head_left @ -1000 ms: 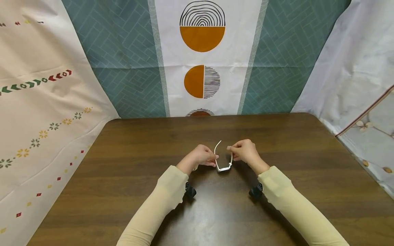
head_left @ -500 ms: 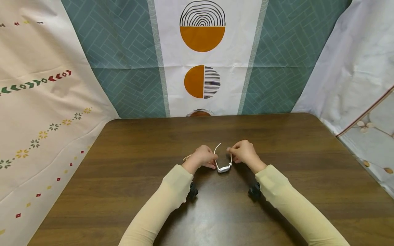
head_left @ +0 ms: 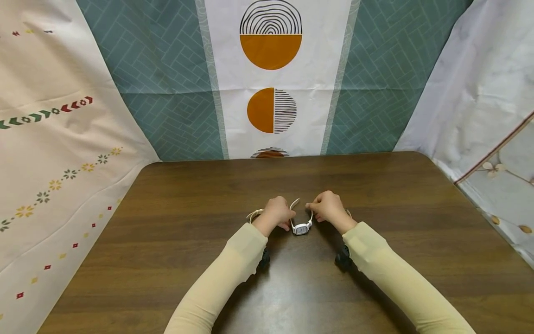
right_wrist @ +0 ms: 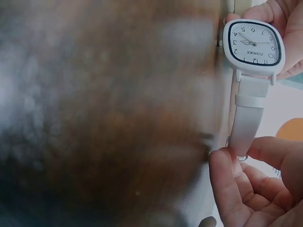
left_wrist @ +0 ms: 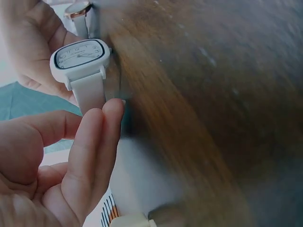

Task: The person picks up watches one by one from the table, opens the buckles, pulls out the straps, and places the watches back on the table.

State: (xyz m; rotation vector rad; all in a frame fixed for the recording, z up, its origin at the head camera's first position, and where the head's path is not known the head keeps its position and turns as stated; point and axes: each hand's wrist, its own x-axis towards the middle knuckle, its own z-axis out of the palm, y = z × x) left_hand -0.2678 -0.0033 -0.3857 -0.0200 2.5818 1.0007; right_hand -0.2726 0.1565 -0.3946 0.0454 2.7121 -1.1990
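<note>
A white wristwatch (head_left: pixel 301 229) with a rounded square case hangs between my hands in the head view, its straps curving up. My left hand (head_left: pixel 277 213) pinches one strap, and my right hand (head_left: pixel 328 207) pinches the buckle end of the other. In the right wrist view the white dial (right_wrist: pixel 254 43) shows upside down, with a black ring around it. The left wrist view shows my left hand's fingertips (left_wrist: pixel 113 108) on the plain strap (left_wrist: pixel 89 92). How far the watch is from the tabletop cannot be told.
A cream strap (head_left: pixel 255 214) lies on the brown wooden table (head_left: pixel 200 199) behind my left hand. Another pale strap (head_left: pixel 348 213) shows past my right wrist. A second watch (left_wrist: pixel 78 9) with a rose-gold case appears in the left wrist view. Patterned cloths hang around the table.
The watch has tilted so that its face shows toward the head camera. My left hand has shifted slightly right, uncovering more of the strap behind it. Both hands keep their pinch.
</note>
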